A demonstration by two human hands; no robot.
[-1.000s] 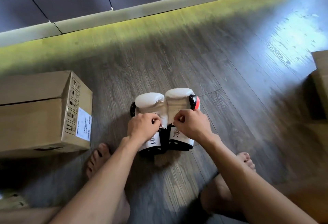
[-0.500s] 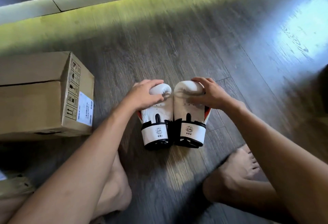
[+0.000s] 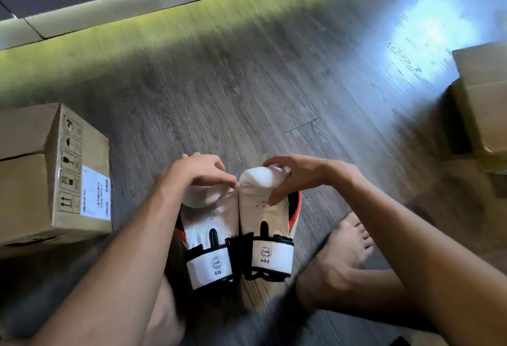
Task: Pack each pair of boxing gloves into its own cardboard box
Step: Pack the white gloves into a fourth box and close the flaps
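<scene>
The left boxing glove (image 3: 210, 225) and the right boxing glove (image 3: 264, 222) lie side by side and touching on the grey wood-plank floor (image 3: 247, 93), at about 6 o'clock in the view. Their padded ends point to 12 o'clock and their cuffs to 6 o'clock. Both are white with black trim, and each cuff carries a round logo and the print "6OZ". An orange-red edge shows on the outer side of the right glove.

The left hand (image 3: 201, 171) lies over the padded end of the left glove with its fingers curled down across it. The fingertips reach the line where the two gloves meet. The right hand (image 3: 297, 175) grips the padded end of the right glove, fingers wrapped over the top and thumb (image 3: 277, 197) pressed on the perforated palm face. Motion blur softens the whole frame, so the left hand seems to be gripping rather than merely resting, but that is not certain.

At 9 o'clock from the gloves, near but apart, stands a closed cardboard box (image 3: 30, 181). The end facing the gloves bears a column of handling symbols and a white shipping label (image 3: 96, 193). At 2 o'clock, well apart and cut by the frame edge, is a second cardboard box (image 3: 484, 98); whether it is open cannot be told. A bare foot (image 3: 338, 258) rests on the floor just beside the right glove at 4 o'clock. A pale plinth (image 3: 131, 9) runs along the 12 o'clock edge, with yellow-green light on the planks below it.
</scene>
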